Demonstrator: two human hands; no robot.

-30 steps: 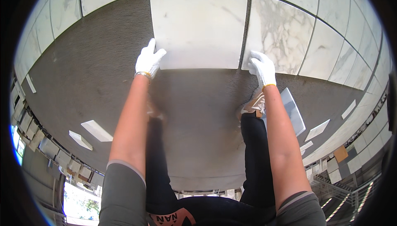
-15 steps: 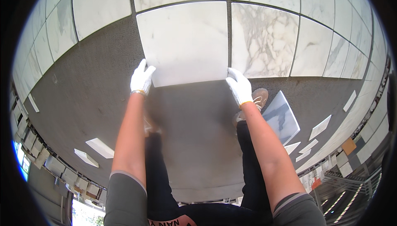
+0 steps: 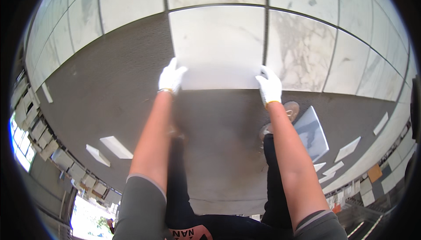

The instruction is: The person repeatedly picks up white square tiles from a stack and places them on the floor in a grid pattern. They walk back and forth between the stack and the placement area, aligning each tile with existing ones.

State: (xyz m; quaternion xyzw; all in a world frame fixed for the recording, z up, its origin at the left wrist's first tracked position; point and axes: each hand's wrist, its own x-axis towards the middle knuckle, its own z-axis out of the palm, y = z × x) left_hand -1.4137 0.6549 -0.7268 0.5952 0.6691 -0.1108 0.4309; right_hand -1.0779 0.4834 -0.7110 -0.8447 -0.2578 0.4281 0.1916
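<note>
A large white marble tile (image 3: 219, 47) lies in front of me, its far edge along a row of laid tiles. At its near left corner my left hand (image 3: 171, 77), in a white glove, grips the edge, fingers along the side and thumb over the top. My right hand (image 3: 269, 87), gloved alike, has the near right corner, with its thumb and fingertips at the edge. Whether the near edge is raised or resting on the floor I cannot tell. To its right, a narrow dark gap apart, is a heavily veined tile (image 3: 302, 53).
Grey floor (image 3: 219, 139) extends below the tile and to its left. By my right shoe (image 3: 291, 109) lies a grey-veined marble piece (image 3: 312, 132). Narrow white strips (image 3: 116, 147) lie left, and others (image 3: 348, 148) right. Stacked slabs (image 3: 66, 159) line the outer left.
My view has shifted left, so the scene appears further right. The tile's near edge now looks straighter and more level. Both hands stay at its near corners.
</note>
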